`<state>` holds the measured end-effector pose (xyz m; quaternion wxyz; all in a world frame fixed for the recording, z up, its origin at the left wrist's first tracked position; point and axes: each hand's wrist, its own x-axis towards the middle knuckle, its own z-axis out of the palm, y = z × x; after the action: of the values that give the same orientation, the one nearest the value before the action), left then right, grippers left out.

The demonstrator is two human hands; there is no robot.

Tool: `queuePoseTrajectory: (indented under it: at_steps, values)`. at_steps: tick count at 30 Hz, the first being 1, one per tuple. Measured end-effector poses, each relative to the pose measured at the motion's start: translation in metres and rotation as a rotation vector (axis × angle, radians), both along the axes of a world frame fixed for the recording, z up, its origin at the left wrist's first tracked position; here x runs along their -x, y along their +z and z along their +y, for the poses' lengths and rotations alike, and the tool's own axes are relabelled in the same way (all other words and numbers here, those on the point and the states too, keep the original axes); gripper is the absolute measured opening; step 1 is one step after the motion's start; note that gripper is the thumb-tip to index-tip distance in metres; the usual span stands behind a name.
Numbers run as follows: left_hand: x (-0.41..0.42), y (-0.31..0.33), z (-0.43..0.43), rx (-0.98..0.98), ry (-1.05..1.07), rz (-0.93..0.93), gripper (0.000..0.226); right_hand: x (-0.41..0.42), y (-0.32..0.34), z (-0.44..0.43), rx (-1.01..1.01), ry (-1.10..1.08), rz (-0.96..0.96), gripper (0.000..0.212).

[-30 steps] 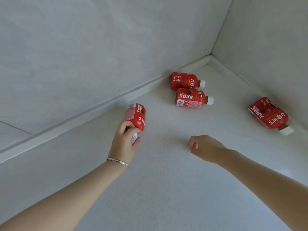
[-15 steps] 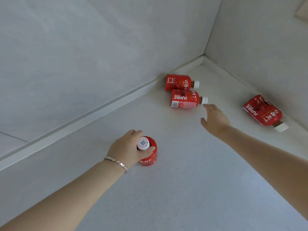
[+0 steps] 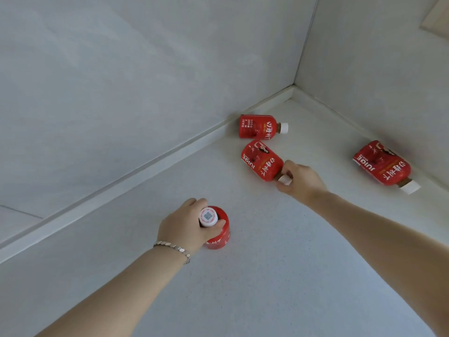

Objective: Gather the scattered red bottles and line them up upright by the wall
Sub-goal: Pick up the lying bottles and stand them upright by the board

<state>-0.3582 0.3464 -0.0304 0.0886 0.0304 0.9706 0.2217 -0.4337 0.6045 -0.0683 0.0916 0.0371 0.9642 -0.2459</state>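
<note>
Red plastic juice bottle (image 3: 261, 160) lies on its side, body stretching up-left from the right hand (image 3: 300, 182) pinching its white cap; left hand (image 3: 184, 227) grips an upright red bottle (image 3: 218, 235).

I am counting four red bottles: one standing bottle (image 3: 220, 237), one held bottle (image 3: 261, 161), and two lying bottles, one by the wall (image 3: 257, 126) and one at the right (image 3: 382, 166). Two hands are showing, left hand (image 3: 184, 227) and right hand (image 3: 300, 181).
</note>
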Motion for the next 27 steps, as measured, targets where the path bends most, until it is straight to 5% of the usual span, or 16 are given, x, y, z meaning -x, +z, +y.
queuePoseTrajectory:
  at_steps: [7,14,27]
  values:
    - [-0.030,0.012,-0.004,0.033,0.057,0.002,0.037,-0.056,0.045,-0.031,0.112,0.024,0.044,0.024]
    - [-0.124,0.029,-0.045,0.037,0.137,-0.038,0.046,-0.130,0.080,-0.095,-0.123,0.223,-0.148,0.030]
    - [-0.370,0.086,-0.299,-0.026,0.622,0.066,0.044,-0.310,0.132,-0.387,-0.098,0.714,-0.172,0.037]
